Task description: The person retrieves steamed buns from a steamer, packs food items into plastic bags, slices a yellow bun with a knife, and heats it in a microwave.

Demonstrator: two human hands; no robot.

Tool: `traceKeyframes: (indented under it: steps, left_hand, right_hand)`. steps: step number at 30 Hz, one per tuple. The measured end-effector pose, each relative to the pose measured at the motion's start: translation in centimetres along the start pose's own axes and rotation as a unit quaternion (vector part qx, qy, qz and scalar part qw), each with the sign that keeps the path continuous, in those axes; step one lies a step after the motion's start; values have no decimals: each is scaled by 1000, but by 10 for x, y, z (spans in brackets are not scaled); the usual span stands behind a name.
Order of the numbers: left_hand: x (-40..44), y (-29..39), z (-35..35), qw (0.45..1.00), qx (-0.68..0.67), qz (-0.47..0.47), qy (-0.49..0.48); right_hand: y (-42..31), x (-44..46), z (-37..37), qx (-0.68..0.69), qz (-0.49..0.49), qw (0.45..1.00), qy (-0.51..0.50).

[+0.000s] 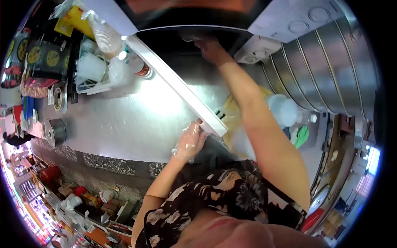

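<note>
My left hand (191,141), in a clear plastic glove, has its fingers closed round the free end of a swung-out microwave door (178,84). The door is white-edged and slants across the counter. My right hand (210,48) reaches into the dark cavity of the microwave (291,25) at the top. Its fingers lie in shadow, near a faint pale curved shape. Whether they grip it I cannot tell. Beneath my right forearm is a yellowish round thing (233,108), partly hidden by the arm.
A steel counter (111,120) spans the middle. At left stand a plastic basket (97,88), stacked cups (105,35), a red-labelled jar (142,68) and a lidded metal pot (55,132). To the right are a pale blue container (282,110), a green cloth (302,136) and a ribbed steel cylinder (318,70).
</note>
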State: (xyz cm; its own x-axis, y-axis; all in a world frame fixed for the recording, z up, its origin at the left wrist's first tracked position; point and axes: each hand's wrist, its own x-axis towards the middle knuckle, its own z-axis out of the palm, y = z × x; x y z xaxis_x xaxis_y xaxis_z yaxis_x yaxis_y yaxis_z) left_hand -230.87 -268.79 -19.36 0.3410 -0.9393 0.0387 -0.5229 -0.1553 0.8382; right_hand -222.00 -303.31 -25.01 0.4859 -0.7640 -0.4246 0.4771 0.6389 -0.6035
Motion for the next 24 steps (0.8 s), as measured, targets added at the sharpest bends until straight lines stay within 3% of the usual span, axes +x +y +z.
traceKeyframes:
  steps: [1,2,3,5,6,7,9,10,12,13,15,19,21,24]
  left_hand:
    - [3,5,0,1000,-5,13,-7]
    - [10,3,3,1000,-3,19,-22]
    - [22,2,4,998,5,21,-51]
    - [49,-16,20,995,41,59,-71]
    - [70,-29,31,973,121,189,-52]
    - [96,-35,39,964,136,207,-95]
    - [149,-13,58,985,94,135,-48]
    - [176,-5,69,986,97,132,14]
    - [220,4,73,984,136,114,33]
    - [231,17,73,991,123,36,31]
    - [247,14,75,976,189,68,80]
    - [242,23,70,970,236,2,51]
    - [219,11,66,976,171,74,116]
    - [146,13,45,987,123,24,99]
  right_hand:
    - [-17,-17,-18,-378,-108,915,-93]
    - [-38,-34,-37,-613,-98,772,-137]
    - [-62,-60,-50,-792,-119,569,-187]
    - [-102,-119,-93,-853,-65,493,-160]
    - [-112,-135,-123,-835,-88,530,-119]
    - [-116,-142,-142,-837,-81,530,-111]
    - [-125,-140,-168,-874,-120,469,46]
    - [-130,-133,-172,-885,-124,448,14]
    - [-125,-121,-164,-853,-175,489,56]
    - [-121,-115,-162,-819,-220,526,65]
    - [-118,-109,-147,-804,-201,553,84]
    - [-115,-104,-146,-788,-219,568,88]
    - [-112,-95,-152,-779,-239,576,70]
    - [-102,-81,-167,-767,-268,580,51]
